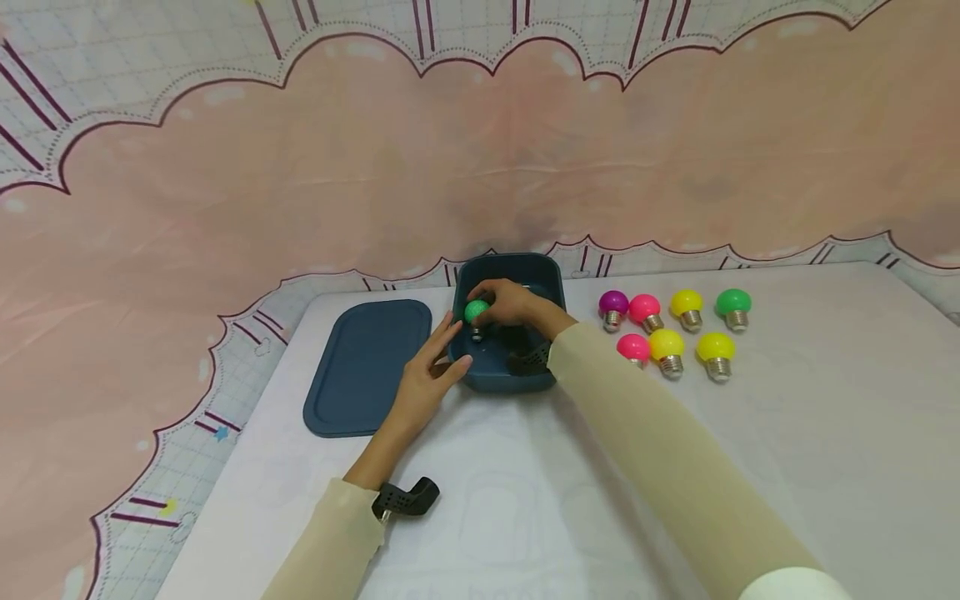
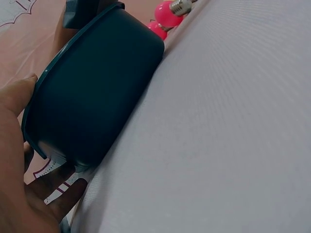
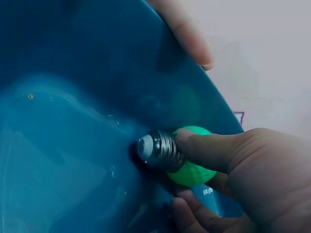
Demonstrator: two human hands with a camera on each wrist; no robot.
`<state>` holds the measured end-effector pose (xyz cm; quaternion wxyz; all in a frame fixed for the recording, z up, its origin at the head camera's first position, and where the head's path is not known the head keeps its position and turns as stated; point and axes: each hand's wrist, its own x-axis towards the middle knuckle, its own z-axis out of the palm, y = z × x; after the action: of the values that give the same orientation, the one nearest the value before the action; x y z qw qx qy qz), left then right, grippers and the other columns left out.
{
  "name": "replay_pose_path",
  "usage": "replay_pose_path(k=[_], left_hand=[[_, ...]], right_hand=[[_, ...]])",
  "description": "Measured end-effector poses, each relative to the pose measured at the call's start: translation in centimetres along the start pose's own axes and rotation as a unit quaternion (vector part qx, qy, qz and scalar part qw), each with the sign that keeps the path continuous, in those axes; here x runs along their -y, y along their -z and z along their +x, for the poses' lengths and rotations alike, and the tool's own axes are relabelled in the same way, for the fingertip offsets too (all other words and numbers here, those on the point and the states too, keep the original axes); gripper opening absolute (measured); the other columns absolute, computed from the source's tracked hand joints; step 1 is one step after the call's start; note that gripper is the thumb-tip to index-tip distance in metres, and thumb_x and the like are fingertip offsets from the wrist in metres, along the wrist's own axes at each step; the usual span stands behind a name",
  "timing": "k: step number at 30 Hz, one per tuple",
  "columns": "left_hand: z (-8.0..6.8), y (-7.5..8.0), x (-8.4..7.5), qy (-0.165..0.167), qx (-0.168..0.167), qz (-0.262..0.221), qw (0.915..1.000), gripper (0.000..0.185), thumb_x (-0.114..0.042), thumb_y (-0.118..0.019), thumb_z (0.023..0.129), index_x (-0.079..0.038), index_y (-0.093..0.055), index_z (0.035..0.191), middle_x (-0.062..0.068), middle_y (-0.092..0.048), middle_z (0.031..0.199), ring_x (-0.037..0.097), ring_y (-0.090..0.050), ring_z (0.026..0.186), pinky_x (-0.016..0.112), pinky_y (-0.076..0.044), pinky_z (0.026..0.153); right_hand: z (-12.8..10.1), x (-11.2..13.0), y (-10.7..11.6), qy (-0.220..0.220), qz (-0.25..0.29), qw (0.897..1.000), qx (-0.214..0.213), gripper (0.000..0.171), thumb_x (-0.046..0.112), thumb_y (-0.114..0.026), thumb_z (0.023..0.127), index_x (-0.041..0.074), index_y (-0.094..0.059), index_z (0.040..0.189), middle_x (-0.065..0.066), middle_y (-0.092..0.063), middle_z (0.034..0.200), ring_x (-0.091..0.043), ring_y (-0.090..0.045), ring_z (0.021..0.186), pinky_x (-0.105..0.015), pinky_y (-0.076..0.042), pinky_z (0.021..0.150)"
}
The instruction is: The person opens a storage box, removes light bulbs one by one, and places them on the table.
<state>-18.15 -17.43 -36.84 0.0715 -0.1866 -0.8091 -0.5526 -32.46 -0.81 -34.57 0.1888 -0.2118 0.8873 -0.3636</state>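
Observation:
A dark blue tub (image 1: 543, 271) stands on the white table. My right hand (image 1: 504, 303) reaches into it and pinches a green bulb (image 1: 476, 312). In the right wrist view the green bulb (image 3: 192, 162) has its metal screw base (image 3: 158, 149) pointing at the tub's inner wall (image 3: 73, 145). My left hand (image 1: 431, 367) rests with straight fingers against the tub's left outer wall (image 2: 92, 102). In the left wrist view the left hand (image 2: 14, 160) lies beside the tub, its thumb near the rim.
The tub's blue lid (image 1: 367, 367) lies flat to the left. Right of the tub stand several coloured bulbs: purple (image 1: 613, 304), pink (image 1: 644, 309), yellow (image 1: 686, 304), green (image 1: 732, 304) and more in front. Two pink bulbs (image 2: 167, 12) show behind the tub.

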Motion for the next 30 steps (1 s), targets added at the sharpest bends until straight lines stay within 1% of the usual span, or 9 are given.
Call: replay_pose_path(k=[3,9,13,14,18,21,25,28,30], left_hand=[[0.0,0.0,0.1,-0.002,-0.002,-0.003,1.0000,0.054,-0.004,-0.058,0.095,0.001,-0.038,0.144,0.015,-0.023,0.155,0.030,-0.026,0.139,0.050,-0.038,0.102],[-0.1,0.0,0.1,0.002,-0.001,-0.009,1.0000,0.054,-0.005,-0.058,0.095,0.001,-0.038,0.145,0.012,-0.022,0.156,0.029,-0.023,0.141,0.051,-0.036,0.103],[0.0,-0.1,0.1,-0.001,-0.002,-0.010,0.9999,0.054,-0.004,-0.058,0.095,0.003,-0.038,0.144,0.016,-0.022,0.155,0.031,-0.024,0.140,0.051,-0.037,0.103],[0.0,-0.1,0.1,0.000,-0.002,-0.010,0.9999,0.054,-0.004,-0.058,0.095,0.003,-0.038,0.144,0.015,-0.022,0.155,0.031,-0.024,0.140,0.051,-0.037,0.103],[0.0,-0.1,0.1,-0.003,-0.001,-0.006,1.0000,0.054,-0.005,-0.058,0.095,0.002,-0.038,0.144,0.014,-0.022,0.156,0.032,-0.025,0.140,0.050,-0.038,0.102],[0.2,-0.2,1.4,-0.009,-0.004,-0.003,0.9999,0.055,-0.007,-0.059,0.095,-0.001,-0.038,0.145,0.009,-0.021,0.156,0.029,-0.025,0.140,0.050,-0.038,0.102],[0.5,-0.4,3.4,-0.013,-0.011,0.001,0.9999,0.056,-0.012,-0.060,0.095,-0.006,-0.039,0.146,0.001,-0.023,0.157,0.021,-0.024,0.141,0.048,-0.038,0.103],[0.5,-0.4,3.9,-0.014,-0.013,0.002,0.9998,0.056,-0.016,-0.061,0.095,-0.009,-0.040,0.146,-0.001,-0.023,0.157,0.017,-0.024,0.140,0.045,-0.038,0.103],[0.5,-0.4,3.9,-0.014,-0.012,0.003,0.9998,0.057,-0.017,-0.061,0.095,-0.009,-0.040,0.147,0.001,-0.023,0.157,0.018,-0.024,0.141,0.045,-0.038,0.103]], right_hand=[[-0.1,0.1,0.2,0.003,0.002,1.000,-0.006,0.045,0.017,-0.070,0.088,0.013,-0.057,0.131,-0.011,-0.053,0.128,-0.025,-0.053,0.101,-0.034,-0.048,0.084],[-0.7,0.4,1.1,0.008,0.040,0.999,-0.011,0.044,0.011,-0.068,0.089,0.013,-0.056,0.132,-0.011,-0.053,0.127,-0.023,-0.058,0.092,-0.031,-0.052,0.075],[-1.5,0.5,1.8,0.021,0.046,0.999,-0.019,0.045,0.012,-0.066,0.091,0.014,-0.055,0.135,-0.013,-0.051,0.131,-0.023,-0.058,0.095,-0.031,-0.052,0.077],[-1.8,0.6,2.0,0.025,0.044,0.998,-0.021,0.045,0.012,-0.066,0.091,0.015,-0.055,0.135,-0.013,-0.051,0.131,-0.023,-0.057,0.096,-0.031,-0.052,0.078],[-2.6,0.7,2.8,0.044,0.038,0.998,-0.031,0.046,0.014,-0.064,0.092,0.016,-0.053,0.137,-0.011,-0.053,0.127,-0.023,-0.057,0.098,-0.032,-0.052,0.081],[-3.5,0.8,3.4,0.057,0.022,0.997,-0.045,0.047,0.017,-0.064,0.092,0.017,-0.053,0.138,-0.010,-0.053,0.127,-0.024,-0.055,0.100,-0.034,-0.051,0.084],[-4.7,0.8,4.3,0.066,-0.006,0.996,-0.059,0.048,0.019,-0.063,0.093,0.017,-0.052,0.139,-0.010,-0.050,0.133,-0.025,-0.052,0.103,-0.037,-0.048,0.087],[-5.8,0.6,5.0,0.071,-0.020,0.995,-0.067,0.048,0.019,-0.063,0.093,0.015,-0.051,0.139,-0.011,-0.048,0.136,-0.026,-0.052,0.105,-0.039,-0.047,0.088],[-6.6,0.4,5.6,0.074,-0.025,0.994,-0.077,0.048,0.019,-0.063,0.093,0.015,-0.051,0.139,-0.011,-0.048,0.136,-0.027,-0.052,0.107,-0.040,-0.047,0.089]])
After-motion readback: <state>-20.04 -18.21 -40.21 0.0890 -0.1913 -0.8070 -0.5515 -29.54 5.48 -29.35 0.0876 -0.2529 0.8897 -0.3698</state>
